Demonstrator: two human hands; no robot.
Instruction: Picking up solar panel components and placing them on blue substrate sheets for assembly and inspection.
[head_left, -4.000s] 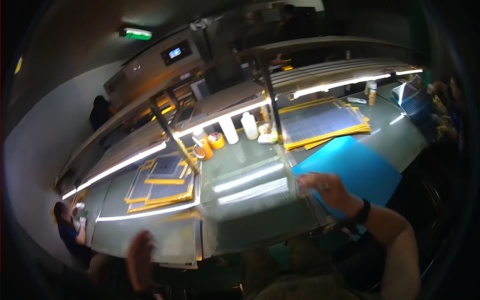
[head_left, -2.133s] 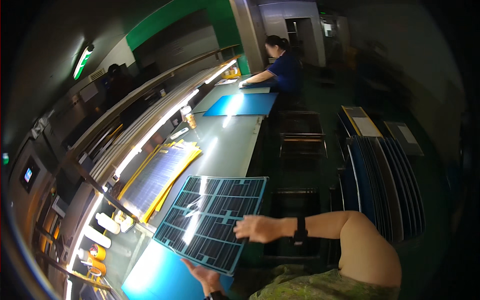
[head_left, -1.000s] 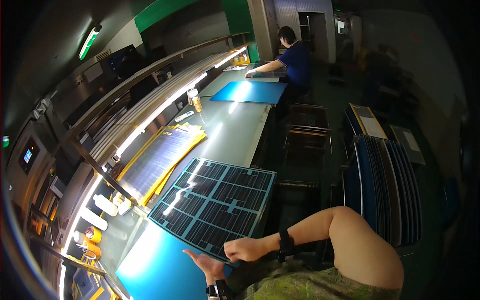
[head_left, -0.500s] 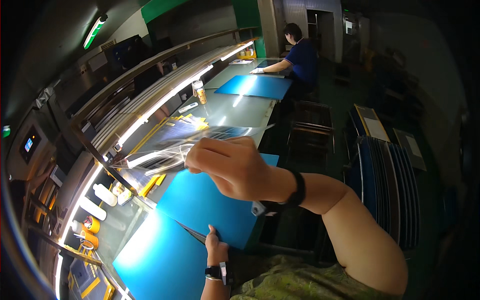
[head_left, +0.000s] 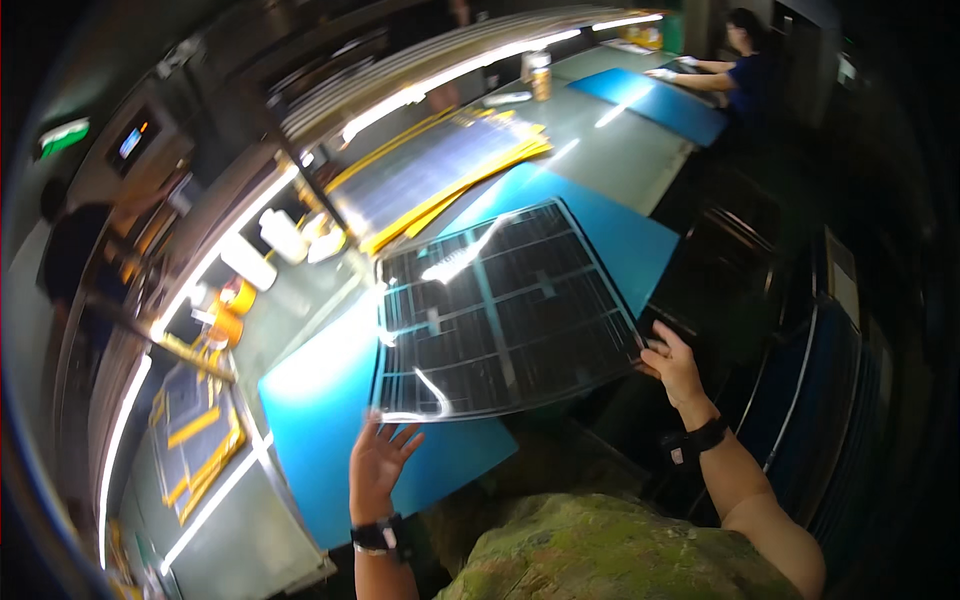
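Note:
A large, glossy see-through film sheet with dark areas and pale grid lines hangs in front of me, bowed slightly and shining with lamp glare. My left hand pinches its near left corner between thumb and finger, the other fingers spread. At the near right corner, my right hand grips the sheet's edge. Beneath the film lie two blue panels: the nearer panel at the left, and the farther panel behind it. The film hides much of both.
Yellow-edged film sheets are stacked behind, with more yellow-edged sheets at the left. White bottles and orange tape rolls line a lit shelf. A co-worker in white gloves handles another blue panel.
The film, formerly raised edge-on in my right hand, now spreads above the panels between both hands. My left hand has left the blue panel for the film's corner. The view has turned left.

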